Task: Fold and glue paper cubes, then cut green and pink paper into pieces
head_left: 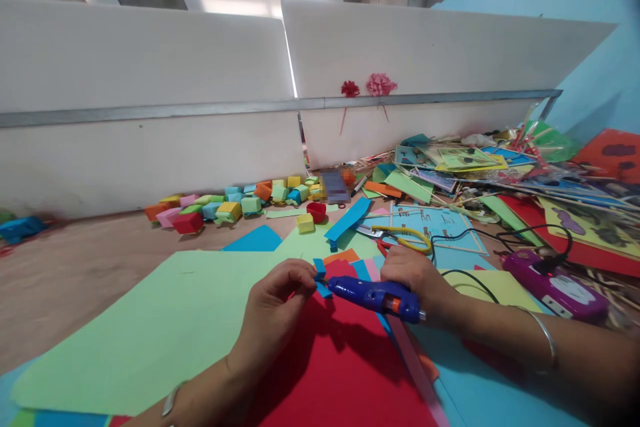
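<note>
My left hand (pixel 277 300) pinches a small folded blue paper piece (pixel 321 278) between thumb and fingers, above a red paper sheet (pixel 345 373). My right hand (pixel 413 277) grips a blue glue gun (pixel 375 295), its nozzle pointing left and touching the blue piece. A large light green sheet (pixel 150 327) lies under and left of my left hand. Both wrists wear thin metal bangles.
A row of coloured paper cubes (pixel 235 203) lies along the white partition (pixel 150 107). Yellow-handled scissors (pixel 400 235) and a purple power strip (pixel 555 283) with black cable sit to the right. A heap of paper crafts and sticks (pixel 500 173) fills the far right.
</note>
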`<state>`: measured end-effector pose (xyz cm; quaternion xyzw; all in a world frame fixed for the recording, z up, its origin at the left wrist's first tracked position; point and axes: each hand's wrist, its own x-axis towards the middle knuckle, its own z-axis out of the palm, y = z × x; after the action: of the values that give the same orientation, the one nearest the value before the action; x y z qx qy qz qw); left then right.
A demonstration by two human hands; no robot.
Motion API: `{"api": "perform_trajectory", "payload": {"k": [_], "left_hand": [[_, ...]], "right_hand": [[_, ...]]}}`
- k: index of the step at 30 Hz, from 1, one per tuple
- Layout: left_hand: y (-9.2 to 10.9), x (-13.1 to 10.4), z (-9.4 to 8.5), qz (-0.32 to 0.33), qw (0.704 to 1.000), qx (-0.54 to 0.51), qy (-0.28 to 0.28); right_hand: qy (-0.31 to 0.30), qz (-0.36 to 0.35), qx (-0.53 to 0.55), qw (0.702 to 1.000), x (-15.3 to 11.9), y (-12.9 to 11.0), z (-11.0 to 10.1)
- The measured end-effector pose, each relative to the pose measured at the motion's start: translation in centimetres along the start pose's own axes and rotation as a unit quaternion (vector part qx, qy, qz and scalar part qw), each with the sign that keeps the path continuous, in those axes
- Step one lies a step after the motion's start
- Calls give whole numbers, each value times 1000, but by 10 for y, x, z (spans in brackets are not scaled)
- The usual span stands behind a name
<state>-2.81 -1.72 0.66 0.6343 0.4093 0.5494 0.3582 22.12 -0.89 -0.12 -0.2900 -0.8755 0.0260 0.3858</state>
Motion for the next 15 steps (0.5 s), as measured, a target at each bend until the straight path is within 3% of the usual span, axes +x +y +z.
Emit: {"api": "perform_trajectory", "payload": {"k": [6,15], "left_hand": [[-5,2,-2,34,999,14,2],[-8,1,-2,25,1000,7,7]], "right_hand": [[1,-3,-57,998,-3,0,2],[13,-3,-99,995,-4,3,1]]}}
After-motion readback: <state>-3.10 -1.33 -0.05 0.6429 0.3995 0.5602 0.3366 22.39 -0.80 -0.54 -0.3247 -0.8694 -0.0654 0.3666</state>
